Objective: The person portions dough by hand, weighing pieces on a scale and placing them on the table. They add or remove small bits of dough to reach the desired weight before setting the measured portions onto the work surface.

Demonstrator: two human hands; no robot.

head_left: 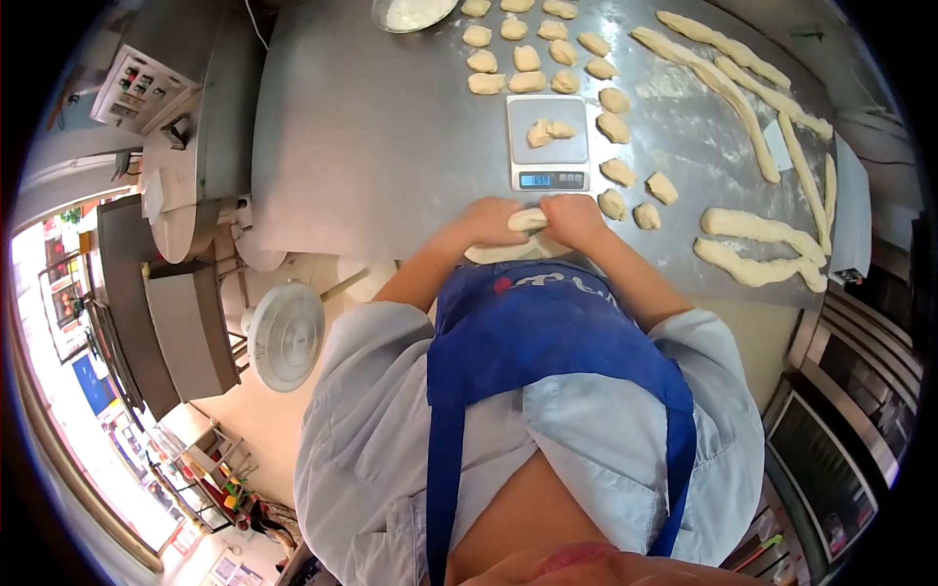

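Close to the table's near edge, a piece of dough [529, 220] is gripped between my two hands. My left hand [487, 222] is closed on its left end, and my right hand [575, 221] on its right end. A longer strip of dough [508, 253] lies just below the hands, against the blue apron [547, 322]. Directly beyond my hands stands a digital scale [549, 178] with a lit display and small dough lumps [550, 132] on its plate. Portioned dough pieces [618, 173] lie to the right of the scale.
Rows of dough pieces [527, 59] lie behind the scale. Long dough ropes [723, 86] and thicker strips [762, 227] rest on the floured right side of the steel table [371, 127]. A bowl of white powder [414, 14] stands at the back. A fan [285, 337] is left of me.
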